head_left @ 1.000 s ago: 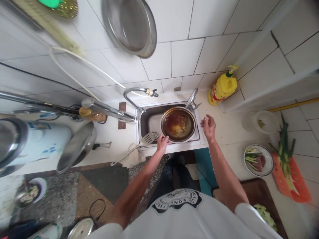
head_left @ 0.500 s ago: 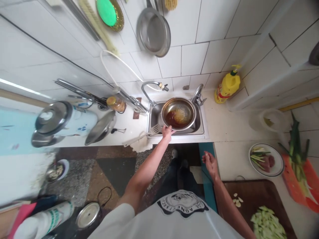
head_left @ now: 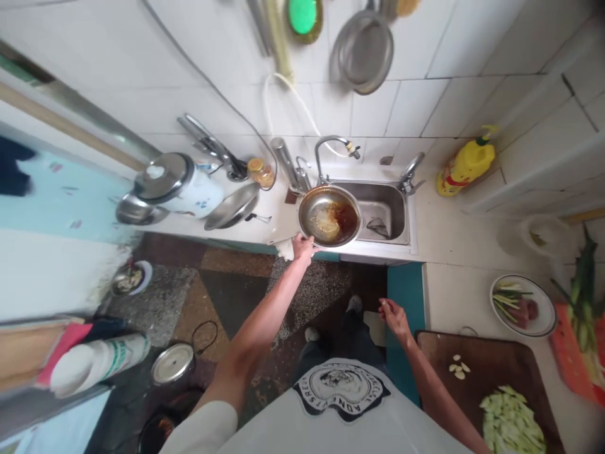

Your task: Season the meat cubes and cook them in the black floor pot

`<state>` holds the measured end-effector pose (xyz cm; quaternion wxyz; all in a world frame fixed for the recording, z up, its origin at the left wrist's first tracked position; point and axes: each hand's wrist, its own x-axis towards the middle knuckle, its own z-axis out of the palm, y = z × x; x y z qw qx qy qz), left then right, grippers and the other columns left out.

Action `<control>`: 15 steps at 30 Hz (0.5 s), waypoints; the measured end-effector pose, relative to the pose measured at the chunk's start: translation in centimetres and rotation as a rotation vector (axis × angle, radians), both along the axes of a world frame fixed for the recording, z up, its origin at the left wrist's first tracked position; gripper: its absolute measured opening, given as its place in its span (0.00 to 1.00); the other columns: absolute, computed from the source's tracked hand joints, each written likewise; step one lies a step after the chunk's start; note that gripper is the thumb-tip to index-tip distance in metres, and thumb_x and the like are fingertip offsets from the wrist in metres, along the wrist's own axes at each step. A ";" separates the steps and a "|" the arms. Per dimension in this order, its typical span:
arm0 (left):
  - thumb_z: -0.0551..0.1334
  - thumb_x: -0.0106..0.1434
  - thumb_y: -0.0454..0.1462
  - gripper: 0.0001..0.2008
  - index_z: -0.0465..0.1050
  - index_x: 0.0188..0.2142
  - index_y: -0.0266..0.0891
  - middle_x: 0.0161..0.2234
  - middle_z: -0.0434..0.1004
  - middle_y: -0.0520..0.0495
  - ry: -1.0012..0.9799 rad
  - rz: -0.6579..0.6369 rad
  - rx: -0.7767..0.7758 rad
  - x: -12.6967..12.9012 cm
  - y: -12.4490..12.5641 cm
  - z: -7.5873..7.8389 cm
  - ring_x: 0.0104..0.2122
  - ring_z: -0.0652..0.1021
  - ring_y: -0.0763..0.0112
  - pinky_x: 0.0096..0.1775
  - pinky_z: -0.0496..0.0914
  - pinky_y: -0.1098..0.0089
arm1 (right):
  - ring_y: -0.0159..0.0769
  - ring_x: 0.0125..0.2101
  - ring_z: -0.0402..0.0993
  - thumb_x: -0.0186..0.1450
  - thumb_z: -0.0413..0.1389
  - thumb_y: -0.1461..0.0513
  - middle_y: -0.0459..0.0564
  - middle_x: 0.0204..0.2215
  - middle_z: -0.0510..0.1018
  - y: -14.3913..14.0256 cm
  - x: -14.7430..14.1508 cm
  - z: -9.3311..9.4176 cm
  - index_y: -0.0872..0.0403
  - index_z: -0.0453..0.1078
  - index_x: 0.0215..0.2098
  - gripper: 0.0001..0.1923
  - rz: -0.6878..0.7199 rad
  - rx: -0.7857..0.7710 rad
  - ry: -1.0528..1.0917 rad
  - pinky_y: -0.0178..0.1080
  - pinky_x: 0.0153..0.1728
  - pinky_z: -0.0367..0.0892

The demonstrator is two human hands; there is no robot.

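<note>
While I stand at the white tiled counter (head_left: pixel 444 233), it runs along the wall and turns down my right side, so everything sits within an arm's sweep. Set into it is the rectangular stainless steel sink (head_left: pixel 385 211), with a curved chrome tap (head_left: pixel 331 148) arching over its left end.

At my right lies the dark wooden chopping board (head_left: pixel 491 372), close to my body for cutting, carrying a heap of pale green sliced vegetable (head_left: pixel 510 419) and a few garlic slices (head_left: pixel 458 367). On the counter left of the sink stands a white electric cooker with a steel lid (head_left: pixel 177 186).

My left hand (head_left: pixel 302 247) is closed on the near rim of the round steel pan holding brown liquid (head_left: pixel 329 216). I judge I grip the edge because no handle shows on my side. The pan hangs over the sink's left edge and looks tilted, its liquid pooled toward the far right side.

Against the wall tiles stands a yellow plastic squeeze bottle (head_left: pixel 466 165). Beyond the board sits a white round plate of cut greens and meat (head_left: pixel 522 306).

My right hand (head_left: pixel 393 318) hangs free beside the board's near corner, fingers loosely curled, holding nothing.
</note>
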<state>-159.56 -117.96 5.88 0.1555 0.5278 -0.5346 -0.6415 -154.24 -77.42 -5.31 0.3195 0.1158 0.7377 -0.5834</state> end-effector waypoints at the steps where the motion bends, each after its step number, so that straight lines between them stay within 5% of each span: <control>1: 0.71 0.64 0.32 0.12 0.68 0.39 0.40 0.33 0.75 0.53 0.007 0.009 0.011 2.2 -0.8 0.3 0.33 0.84 0.69 0.47 0.89 0.45 | 0.39 0.25 0.79 0.52 0.66 0.25 0.52 0.28 0.84 -0.7 0.9 0.2 0.56 0.83 0.45 0.47 0.031 0.002 -0.005 0.38 0.27 0.73; 7: 0.74 0.61 0.31 0.13 0.74 0.43 0.39 0.35 0.81 0.48 0.080 0.095 0.139 18.6 -5.9 1.0 0.38 0.88 0.58 0.49 0.88 0.39 | 0.43 0.25 0.80 0.51 0.67 0.30 0.53 0.27 0.83 -6.1 7.1 1.1 0.54 0.84 0.41 0.40 0.256 0.052 -0.003 0.41 0.26 0.75; 15: 0.73 0.58 0.28 0.12 0.74 0.38 0.39 0.29 0.78 0.51 0.026 0.524 0.076 43.4 -11.2 1.3 0.30 0.84 0.64 0.44 0.88 0.51 | 0.41 0.24 0.80 0.55 0.63 0.33 0.51 0.27 0.84 -15.6 14.6 0.0 0.53 0.83 0.41 0.35 0.712 0.131 0.030 0.40 0.25 0.73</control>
